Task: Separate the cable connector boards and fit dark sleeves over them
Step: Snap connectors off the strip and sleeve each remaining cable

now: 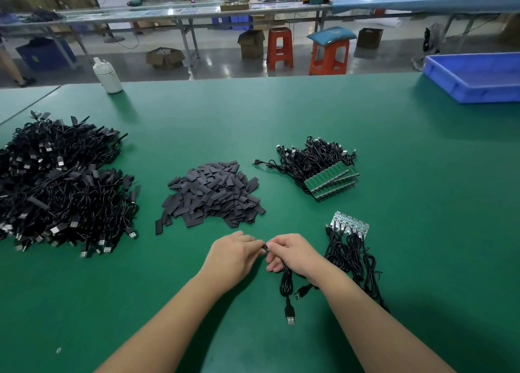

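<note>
Evidently sleeving: near the bench's front edge, the left hand (pixel 235 256) pinches something dark at the end of the cable (pixel 286 282) gripped by the right hand (pixel 292 256). Keep both aligned, sliding squarely.

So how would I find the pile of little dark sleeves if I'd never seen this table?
Start at the big green table and look straight ahead of the two hands, in the middle. There sits a heap of small flat dark grey sleeves. The black cable piles on either side are tangled and wiry; this heap is just short loose rectangles with no wires or plugs.
</note>
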Motion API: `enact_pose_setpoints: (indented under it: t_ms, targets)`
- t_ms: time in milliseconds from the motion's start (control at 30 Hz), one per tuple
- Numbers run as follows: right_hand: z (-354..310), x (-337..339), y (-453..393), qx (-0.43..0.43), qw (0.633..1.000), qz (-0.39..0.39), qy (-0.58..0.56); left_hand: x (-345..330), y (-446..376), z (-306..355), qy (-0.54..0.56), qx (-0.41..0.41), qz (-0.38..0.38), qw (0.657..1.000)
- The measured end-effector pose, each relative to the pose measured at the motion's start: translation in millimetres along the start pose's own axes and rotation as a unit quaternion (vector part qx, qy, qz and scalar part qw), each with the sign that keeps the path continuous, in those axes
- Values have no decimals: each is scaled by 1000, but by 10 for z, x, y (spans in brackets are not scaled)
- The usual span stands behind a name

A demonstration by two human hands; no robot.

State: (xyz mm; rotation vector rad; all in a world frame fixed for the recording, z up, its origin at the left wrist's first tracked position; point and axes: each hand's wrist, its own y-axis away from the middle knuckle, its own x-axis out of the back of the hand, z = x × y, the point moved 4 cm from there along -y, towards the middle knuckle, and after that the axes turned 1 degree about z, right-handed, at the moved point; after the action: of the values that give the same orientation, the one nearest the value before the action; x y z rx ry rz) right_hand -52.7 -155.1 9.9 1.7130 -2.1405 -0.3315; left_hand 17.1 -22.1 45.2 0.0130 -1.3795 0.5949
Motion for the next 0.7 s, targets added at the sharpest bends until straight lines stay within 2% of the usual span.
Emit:
enact_pose_setpoints:
  t_ms: [333, 467, 600, 700]
  targets:
    - [-26, -10, 22, 5, 999, -32, -15, -29, -17, 30, -40, -50, 43, 997]
    - [0, -23, 10, -3, 999, -22, -32, -106, -55, 22, -62, -11, -6, 998]
    - [16, -26, -7, -6, 999, -15, -41, -173, -92, -40, -72, 70, -86, 991]
    - [30, -17, -21, -4, 999, -11, -35, -230, -105, -61, -87, 76, -131, 985]
